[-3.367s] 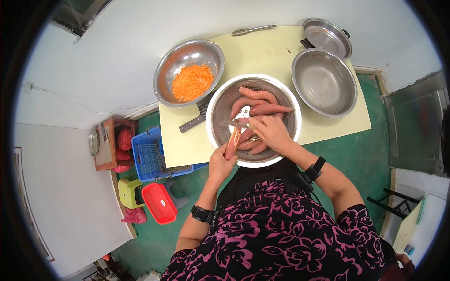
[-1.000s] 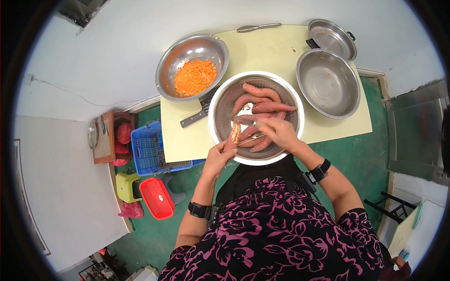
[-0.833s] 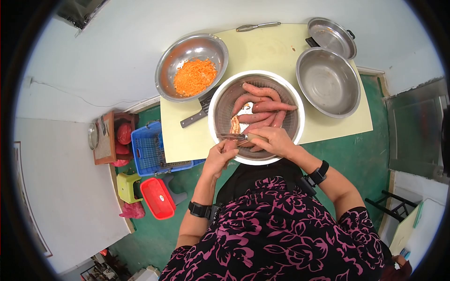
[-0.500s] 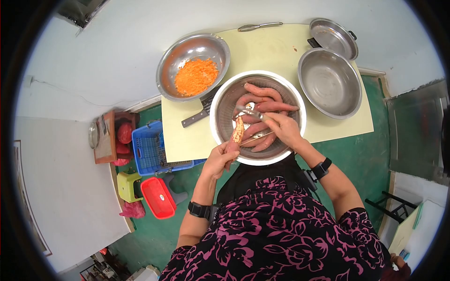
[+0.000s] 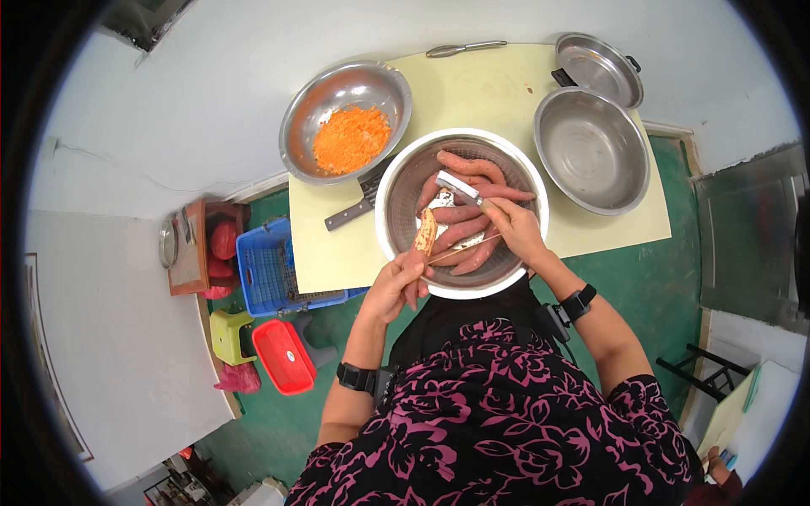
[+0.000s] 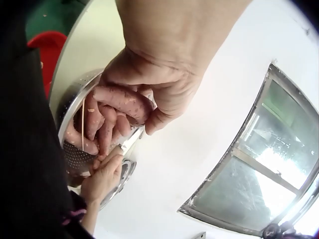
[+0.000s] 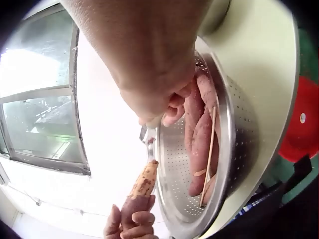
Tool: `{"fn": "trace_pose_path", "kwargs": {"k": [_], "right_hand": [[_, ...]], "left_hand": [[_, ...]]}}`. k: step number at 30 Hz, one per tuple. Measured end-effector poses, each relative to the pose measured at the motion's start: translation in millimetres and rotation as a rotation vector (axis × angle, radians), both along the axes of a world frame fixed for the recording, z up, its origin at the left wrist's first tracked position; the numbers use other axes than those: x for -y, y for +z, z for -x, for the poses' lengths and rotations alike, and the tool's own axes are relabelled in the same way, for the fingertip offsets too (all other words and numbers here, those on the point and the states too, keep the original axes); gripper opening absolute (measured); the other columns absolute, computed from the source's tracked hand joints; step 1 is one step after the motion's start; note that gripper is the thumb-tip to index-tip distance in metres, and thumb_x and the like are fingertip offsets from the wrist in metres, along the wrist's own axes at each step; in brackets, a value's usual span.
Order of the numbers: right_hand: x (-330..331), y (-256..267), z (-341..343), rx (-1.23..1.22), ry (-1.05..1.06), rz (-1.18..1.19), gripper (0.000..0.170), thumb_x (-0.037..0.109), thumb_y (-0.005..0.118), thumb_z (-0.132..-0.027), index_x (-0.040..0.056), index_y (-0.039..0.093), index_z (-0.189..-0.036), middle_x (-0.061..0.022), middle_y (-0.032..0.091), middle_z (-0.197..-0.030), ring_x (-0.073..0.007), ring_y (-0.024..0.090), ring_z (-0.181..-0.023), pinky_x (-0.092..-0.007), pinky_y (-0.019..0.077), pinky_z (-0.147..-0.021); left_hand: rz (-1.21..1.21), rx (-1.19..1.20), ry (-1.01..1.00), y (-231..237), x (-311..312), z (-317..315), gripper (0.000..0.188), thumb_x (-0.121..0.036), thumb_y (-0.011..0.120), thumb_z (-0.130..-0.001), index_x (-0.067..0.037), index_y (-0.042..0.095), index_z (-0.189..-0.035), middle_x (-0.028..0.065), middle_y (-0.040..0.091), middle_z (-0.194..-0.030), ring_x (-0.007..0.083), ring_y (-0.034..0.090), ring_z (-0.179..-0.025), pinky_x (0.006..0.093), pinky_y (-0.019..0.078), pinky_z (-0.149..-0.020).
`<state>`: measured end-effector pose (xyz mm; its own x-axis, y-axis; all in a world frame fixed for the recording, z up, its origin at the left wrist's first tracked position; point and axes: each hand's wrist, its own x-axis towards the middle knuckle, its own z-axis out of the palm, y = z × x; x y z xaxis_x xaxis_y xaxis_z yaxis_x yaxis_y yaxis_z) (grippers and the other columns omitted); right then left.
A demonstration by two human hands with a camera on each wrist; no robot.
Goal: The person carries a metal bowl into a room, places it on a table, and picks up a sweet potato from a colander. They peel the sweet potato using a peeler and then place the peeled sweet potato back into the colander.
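Observation:
In the head view my left hand [image 5: 396,285] grips the lower end of a sweet potato [image 5: 424,229], whose upper part is peeled to pale flesh with reddish patches. My right hand [image 5: 516,229] holds a peeler [image 5: 460,187] by its handle. Its flat metal blade points up and left, apart from the sweet potato. Both hands are over a perforated metal colander [image 5: 540,211], where several unpeeled sweet potatoes [image 5: 460,234] lie. The right wrist view shows the peeled tip [image 7: 144,180] near the peeler's metal end [image 7: 149,141]; my right fingers hide most of the handle.
A thin wooden stick [image 7: 212,154] lies across the colander's contents. Around it on the table [image 5: 472,93] stand a basin of orange shreds [image 5: 350,139], a knife [image 5: 348,214], a metal basin [image 5: 591,152], a lid [image 5: 597,67] and a whisk-like utensil [image 5: 466,49].
Earlier the peeler lay across the sweet potato and went back and forth along it. Now my right hand has lifted it up and right, blade turned flat. My left hand keeps its hold.

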<state>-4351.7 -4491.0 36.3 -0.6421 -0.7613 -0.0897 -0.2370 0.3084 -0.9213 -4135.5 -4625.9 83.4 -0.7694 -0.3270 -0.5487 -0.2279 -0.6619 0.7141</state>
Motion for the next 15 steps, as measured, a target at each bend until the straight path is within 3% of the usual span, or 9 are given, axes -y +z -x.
{"fn": "trace_pose_path", "kwargs": {"k": [2,5,8,11,15], "right_hand": [[1.8,6.4,-8.1,-0.016,0.051,0.052,0.028,0.030,0.054,-0.086,0.0091,0.062,-0.103,-0.0145,0.064,-0.087,-0.0285,0.062,-0.082,-0.0347,0.0478,-0.069],[3.2,21.9,-25.5,-0.040,0.162,0.107,0.027,0.029,0.056,-0.085,0.0080,0.063,-0.101,-0.0136,0.064,-0.087,-0.0279,0.062,-0.081,-0.0346,0.0479,-0.069],[4.6,23.4,-33.9,-0.200,0.199,0.121,0.026,0.028,0.059,-0.082,0.0084,0.063,-0.099,-0.0116,0.064,-0.088,-0.0280,0.062,-0.081,-0.0349,0.0482,-0.069],[4.9,25.7,-37.2,-0.333,0.242,0.203,0.024,0.027,0.061,-0.080,0.0085,0.063,-0.095,-0.0091,0.063,-0.087,-0.0268,0.061,-0.079,-0.0356,0.0485,-0.068],[3.7,37.1,-40.0,-0.499,0.326,0.221,0.023,0.029,0.062,-0.078,0.0089,0.063,-0.091,-0.0078,0.063,-0.083,-0.0238,0.061,-0.077,-0.0350,0.0484,-0.067]], "left_hand": [[-0.003,0.016,-0.032,-4.5,3.0,0.0,0.045,-0.027,0.058,-0.085,0.002,0.046,-0.118,0.0016,0.052,-0.080,0.0069,0.046,-0.057,0.0165,0.0332,-0.042],[-0.021,-0.001,0.010,-6.1,-1.2,5.4,0.039,-0.031,0.056,-0.088,-0.001,0.049,-0.112,0.0026,0.052,-0.082,0.0089,0.045,-0.056,0.0173,0.0377,-0.050],[0.195,0.090,-0.112,-3.2,-2.1,7.6,0.039,-0.028,0.056,-0.087,-0.001,0.049,-0.115,0.0004,0.052,-0.080,0.0080,0.045,-0.060,0.0177,0.0379,-0.056],[0.251,0.116,-0.122,9.6,-8.0,11.4,0.038,-0.021,0.059,-0.085,0.000,0.051,-0.115,0.0002,0.055,-0.083,0.0078,0.049,-0.069,0.0186,0.0408,-0.064],[0.284,0.137,-0.015,-6.5,-8.0,11.2,0.035,-0.009,0.065,-0.078,0.003,0.055,-0.109,0.0034,0.060,-0.088,0.0095,0.055,-0.076,0.0201,0.0440,-0.070]]}}
